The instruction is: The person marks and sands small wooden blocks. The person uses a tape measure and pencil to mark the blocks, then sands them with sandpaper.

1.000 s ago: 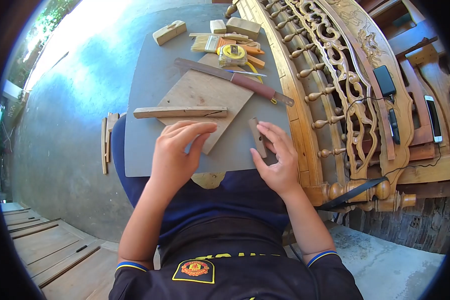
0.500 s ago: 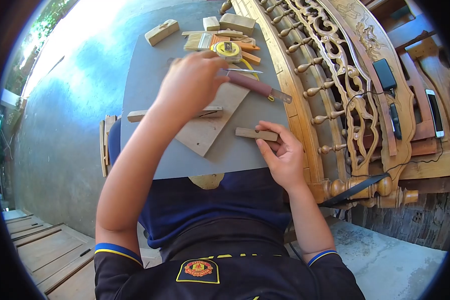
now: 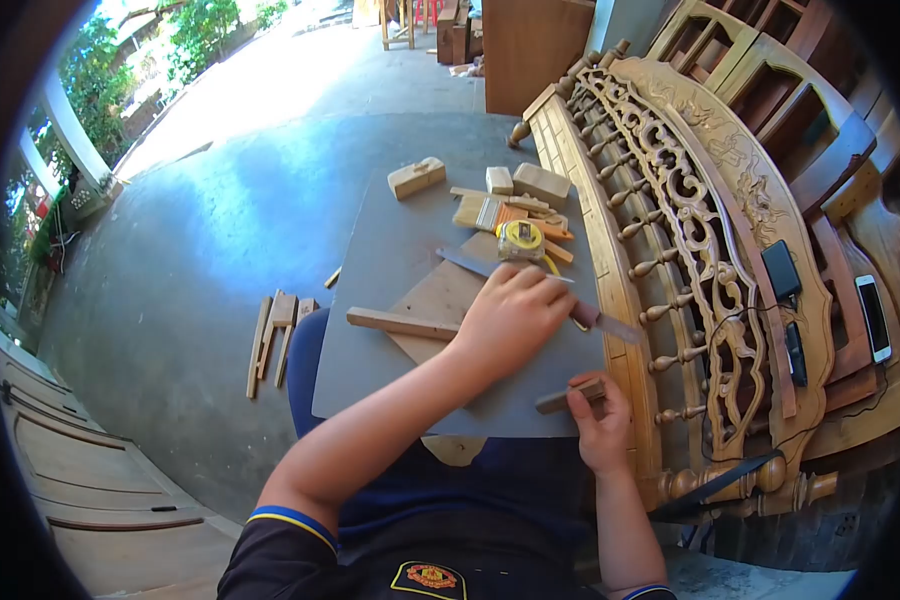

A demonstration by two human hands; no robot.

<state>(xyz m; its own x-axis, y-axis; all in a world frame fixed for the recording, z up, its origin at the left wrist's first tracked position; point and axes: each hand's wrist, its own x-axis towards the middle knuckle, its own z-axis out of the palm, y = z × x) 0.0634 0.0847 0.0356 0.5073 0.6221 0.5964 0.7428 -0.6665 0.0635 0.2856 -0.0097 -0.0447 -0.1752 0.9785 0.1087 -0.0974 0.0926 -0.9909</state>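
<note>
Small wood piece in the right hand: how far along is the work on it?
The small wood piece already looks cut to a short bar. In hand now: the right hand holds it, while the left hand is over the bladed tool. Probably left: any fitting, since it is joined to nothing visible; a longer strip lies apart.

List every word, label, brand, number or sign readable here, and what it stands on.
No text reads clearly.
Crest badge on the dark shirt: lettering too small and blurred to read.
Tape measure: markings on its round label too small to read.
Phone: no legible text.
</note>
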